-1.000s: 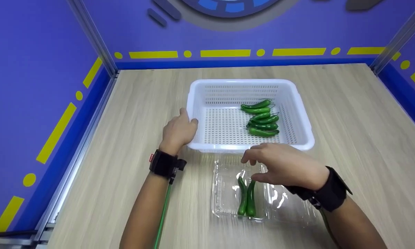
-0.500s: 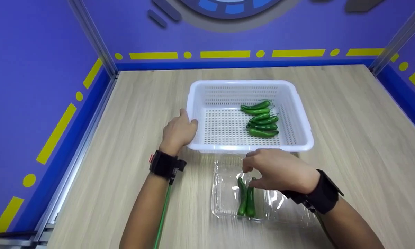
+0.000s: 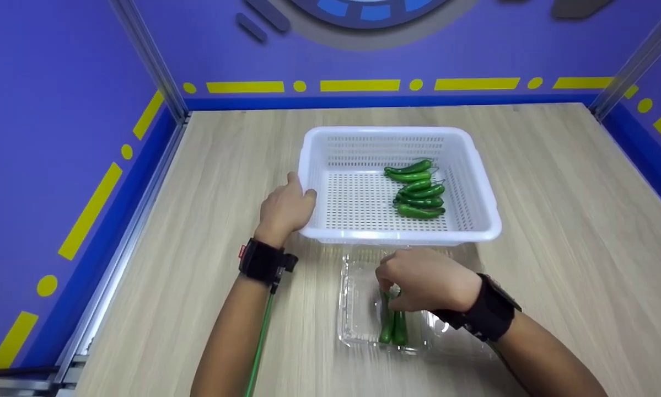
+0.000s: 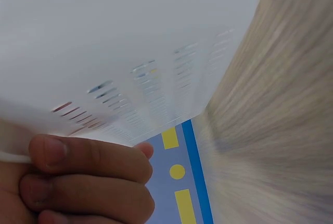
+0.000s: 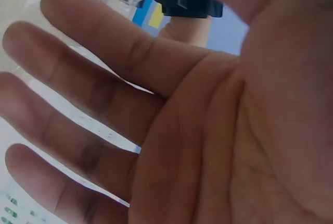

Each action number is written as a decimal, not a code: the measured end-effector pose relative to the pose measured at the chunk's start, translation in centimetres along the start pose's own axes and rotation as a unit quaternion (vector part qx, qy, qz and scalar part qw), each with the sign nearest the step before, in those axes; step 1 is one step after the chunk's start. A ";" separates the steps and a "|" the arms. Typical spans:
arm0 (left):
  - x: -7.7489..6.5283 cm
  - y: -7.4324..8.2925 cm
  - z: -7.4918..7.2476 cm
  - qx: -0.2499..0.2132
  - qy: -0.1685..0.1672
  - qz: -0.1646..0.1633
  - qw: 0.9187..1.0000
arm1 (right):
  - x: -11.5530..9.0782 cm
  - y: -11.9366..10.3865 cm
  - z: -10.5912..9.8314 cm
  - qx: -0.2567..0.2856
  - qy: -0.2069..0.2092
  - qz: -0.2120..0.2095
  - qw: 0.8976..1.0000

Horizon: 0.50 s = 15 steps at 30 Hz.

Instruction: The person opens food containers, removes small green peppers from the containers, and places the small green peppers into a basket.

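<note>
My left hand (image 3: 287,205) grips the left rim of a white plastic basket (image 3: 399,237), thumb over the edge. In the left wrist view its curled fingers (image 4: 93,159) lie against the slotted wall (image 4: 156,73). Several green chili peppers (image 3: 419,212) rest in the basket's right half. A clear plastic clamshell container (image 3: 356,281) stands open in front of it, with two green chili peppers (image 3: 399,331) side by side inside. Over their upper ends is my right hand (image 3: 426,280), its fingertips right at them and hiding those ends. The right wrist view shows gently bent fingers (image 5: 104,78) holding nothing.
The clamshell's lid (image 3: 462,342) lies to the right, partly under the right forearm. A wood-grain table (image 3: 225,154) carries everything. Blue panels (image 3: 76,138) with yellow marks enclose the left, back and right. A green cable (image 3: 260,339) runs along the left forearm.
My right hand has moved down and a little left, toward the two chili peppers in the clamshell, with thumb and fingers drawing closer. The left hand and the basket have stayed in place.
</note>
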<state>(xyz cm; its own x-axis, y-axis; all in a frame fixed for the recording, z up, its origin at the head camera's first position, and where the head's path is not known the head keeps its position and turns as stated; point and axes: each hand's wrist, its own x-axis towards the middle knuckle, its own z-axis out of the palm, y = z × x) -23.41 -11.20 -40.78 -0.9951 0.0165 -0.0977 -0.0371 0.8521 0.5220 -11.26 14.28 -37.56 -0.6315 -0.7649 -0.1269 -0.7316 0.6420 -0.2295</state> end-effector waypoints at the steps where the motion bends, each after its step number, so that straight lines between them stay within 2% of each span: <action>1: 0.0 0.0 0.0 0.000 -0.002 -0.001 1.000 | 0.0 0.1 0.1 0.000 -0.001 0.001 1.000; 8: 0.0 0.2 -0.1 0.003 -0.001 0.000 1.000 | 0.4 0.4 0.6 0.014 0.002 -0.004 1.000; 15: -0.1 0.1 0.0 0.001 0.001 -0.004 1.000 | 0.8 0.5 1.4 0.001 0.017 -0.019 1.000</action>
<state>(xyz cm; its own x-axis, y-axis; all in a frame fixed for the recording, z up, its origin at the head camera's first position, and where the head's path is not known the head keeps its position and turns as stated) -23.33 -11.17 -40.72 -0.9949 0.0097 -0.1001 -0.0440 0.8530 0.5200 -11.82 13.89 -39.10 -0.6109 -0.7871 -0.0854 -0.7552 0.6117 -0.2356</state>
